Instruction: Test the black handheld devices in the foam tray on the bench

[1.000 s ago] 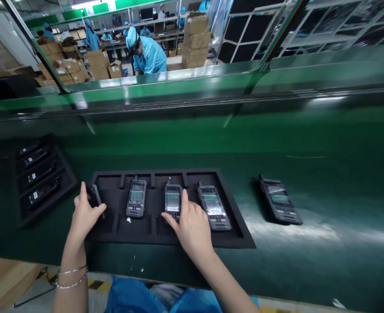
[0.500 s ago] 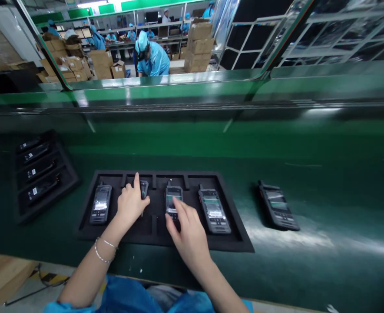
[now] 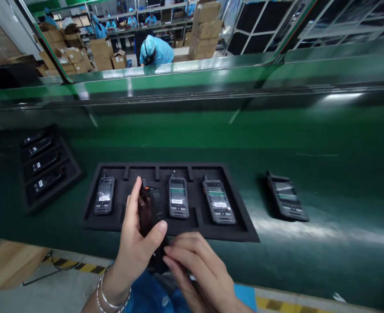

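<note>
My left hand (image 3: 136, 243) is closed round a black handheld radio (image 3: 148, 208), held on edge above the front rim of a black foam tray (image 3: 247, 230). My right hand (image 3: 198, 269) sits just below it, fingers curled, their tips touching the radio's lower end. Three more radios lie screen-up in the tray: one at the left (image 3: 104, 195), one in the middle (image 3: 178, 198), one at the right (image 3: 218, 201). The tray slot behind the held radio is bare. A further radio (image 3: 287, 196) lies loose on the green belt (image 3: 309, 143), right of the tray.
A second black foam tray (image 3: 68, 161) with several dark devices sits on the belt at the far left. Beyond the belt's green rail, a person in a blue coat and cap (image 3: 155, 50) bends near stacked cardboard boxes (image 3: 206, 26). Floor with yellow-black tape lies under me.
My left hand has lifted the second radio out of its slot and turned it on edge. My right hand has left the middle radio and drawn back under the lifted one.
</note>
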A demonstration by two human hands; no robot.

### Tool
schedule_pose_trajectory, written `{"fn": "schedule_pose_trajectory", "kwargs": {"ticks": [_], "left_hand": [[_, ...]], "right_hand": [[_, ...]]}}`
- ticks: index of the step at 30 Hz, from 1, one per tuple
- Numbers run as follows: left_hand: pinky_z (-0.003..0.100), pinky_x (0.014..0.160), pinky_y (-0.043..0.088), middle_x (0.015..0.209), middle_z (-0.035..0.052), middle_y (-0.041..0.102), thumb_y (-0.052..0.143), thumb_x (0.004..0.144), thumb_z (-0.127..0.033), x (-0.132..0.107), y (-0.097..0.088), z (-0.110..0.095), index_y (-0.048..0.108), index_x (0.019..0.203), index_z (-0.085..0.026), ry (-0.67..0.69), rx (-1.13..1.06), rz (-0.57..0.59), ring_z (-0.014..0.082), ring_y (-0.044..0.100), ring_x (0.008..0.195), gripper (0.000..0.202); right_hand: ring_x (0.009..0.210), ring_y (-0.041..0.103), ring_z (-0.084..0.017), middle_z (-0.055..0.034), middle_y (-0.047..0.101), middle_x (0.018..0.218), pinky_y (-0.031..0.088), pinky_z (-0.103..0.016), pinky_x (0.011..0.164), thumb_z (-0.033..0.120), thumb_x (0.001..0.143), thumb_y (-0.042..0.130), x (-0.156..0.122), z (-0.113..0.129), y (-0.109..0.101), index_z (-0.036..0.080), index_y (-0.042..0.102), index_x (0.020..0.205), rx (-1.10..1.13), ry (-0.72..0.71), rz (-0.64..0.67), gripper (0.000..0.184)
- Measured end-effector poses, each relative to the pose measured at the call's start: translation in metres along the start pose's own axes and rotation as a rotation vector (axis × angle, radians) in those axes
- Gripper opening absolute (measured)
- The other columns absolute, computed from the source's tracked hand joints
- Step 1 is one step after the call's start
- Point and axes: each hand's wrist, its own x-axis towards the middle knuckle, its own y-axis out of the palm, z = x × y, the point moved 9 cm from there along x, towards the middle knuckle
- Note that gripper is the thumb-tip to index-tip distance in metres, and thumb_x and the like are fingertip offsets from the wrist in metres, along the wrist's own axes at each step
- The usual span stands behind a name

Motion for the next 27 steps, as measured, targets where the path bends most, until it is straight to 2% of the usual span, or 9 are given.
{"fn": "schedule_pose_trajectory", "kwargs": {"ticks": [3, 6, 9, 12, 19, 21, 23, 25, 27], "left_hand": [[0.044, 0.121, 0.029, 0.154, -0.0003, 0.041, 0.071, 0.086, -0.035, -0.005, 0.011, 0.001, 0.029, 0.15, -0.043, -0.066, -0.115, 0.131, 0.0281, 0.035, 0.144, 0.078], [0.036, 0.118, 0.036, 0.152, -0.0012, 0.046, 0.069, 0.088, -0.031, -0.014, 0.025, 0.001, 0.034, 0.149, -0.041, -0.158, -0.311, 0.255, 0.0261, 0.039, 0.142, 0.071], [0.033, 0.115, 0.04, 0.15, -0.0006, 0.05, 0.068, 0.089, -0.03, -0.019, 0.029, 0.0, 0.033, 0.15, -0.04, -0.208, -0.437, 0.244, 0.0253, 0.043, 0.14, 0.07], [0.032, 0.117, 0.038, 0.15, -0.0035, 0.049, 0.069, 0.088, -0.027, -0.021, 0.024, -0.004, 0.027, 0.15, -0.045, -0.158, -0.412, 0.187, 0.0235, 0.042, 0.14, 0.077], [0.031, 0.115, 0.04, 0.148, -0.0018, 0.051, 0.069, 0.089, -0.028, -0.022, 0.023, -0.003, 0.022, 0.152, -0.045, -0.142, -0.391, 0.181, 0.0226, 0.043, 0.139, 0.08], [0.029, 0.108, 0.048, 0.141, 0.0, 0.058, 0.069, 0.089, -0.029, -0.022, 0.021, -0.001, 0.022, 0.152, -0.045, -0.133, -0.394, 0.165, 0.0221, 0.052, 0.132, 0.081], [0.027, 0.098, 0.055, 0.127, 0.0011, 0.066, 0.069, 0.089, -0.031, -0.022, 0.019, -0.001, 0.019, 0.152, -0.045, -0.092, -0.39, 0.146, 0.0204, 0.064, 0.117, 0.082], [0.027, 0.091, 0.058, 0.119, 0.0019, 0.069, 0.069, 0.089, -0.033, -0.024, 0.018, -0.003, 0.016, 0.153, -0.044, -0.033, -0.378, 0.134, 0.0197, 0.068, 0.108, 0.084], [0.03, 0.094, 0.057, 0.121, 0.0032, 0.066, 0.069, 0.088, -0.036, -0.025, 0.016, -0.005, 0.016, 0.153, -0.043, 0.008, -0.335, 0.111, 0.0209, 0.066, 0.11, 0.085]], "right_hand": [[0.083, 0.066, -0.017, -0.0041, 0.069, 0.082, 0.061, -0.027, 0.08, 0.011, 0.096, 0.052, 0.005, 0.015, -0.011, 0.017, 0.069, 0.096, -0.191, -0.155, 0.033, 0.018], [0.088, 0.068, -0.016, -0.0012, 0.07, 0.081, 0.058, -0.031, 0.094, 0.015, 0.096, 0.056, 0.008, 0.02, -0.018, 0.022, 0.07, 0.096, -0.261, -0.232, 0.053, 0.016], [0.085, 0.068, -0.015, -0.0034, 0.068, 0.081, 0.061, -0.026, 0.086, 0.014, 0.094, 0.062, 0.008, 0.015, -0.027, 0.016, 0.068, 0.098, -0.19, -0.158, -0.025, 0.007], [0.083, 0.067, -0.015, -0.0069, 0.068, 0.083, 0.062, -0.023, 0.074, 0.015, 0.093, 0.064, 0.001, 0.013, -0.023, 0.011, 0.066, 0.099, -0.065, -0.098, -0.047, 0.009], [0.08, 0.069, -0.02, -0.0057, 0.07, 0.089, 0.063, -0.03, 0.067, 0.011, 0.081, 0.07, -0.008, 0.003, -0.018, 0.023, 0.065, 0.115, 0.055, 0.045, -0.023, 0.036], [0.082, 0.068, -0.02, -0.0053, 0.068, 0.093, 0.062, -0.029, 0.07, 0.017, 0.082, 0.072, -0.013, -0.012, -0.019, 0.025, 0.064, 0.115, 0.192, 0.173, -0.065, 0.035], [0.09, 0.068, -0.02, -0.0057, 0.065, 0.101, 0.06, -0.029, 0.076, 0.031, 0.085, 0.072, -0.025, -0.036, -0.008, 0.027, 0.064, 0.114, 0.468, 0.419, -0.081, 0.03], [0.093, 0.068, -0.02, -0.0053, 0.064, 0.109, 0.059, -0.03, 0.078, 0.045, 0.087, 0.071, -0.04, -0.051, 0.021, 0.032, 0.06, 0.12, 0.857, 0.689, 0.007, 0.037], [0.099, 0.068, -0.021, -0.005, 0.064, 0.121, 0.058, -0.034, 0.082, 0.049, 0.083, 0.074, -0.048, -0.047, 0.044, 0.038, 0.054, 0.13, 1.172, 0.822, 0.119, 0.052]]}}
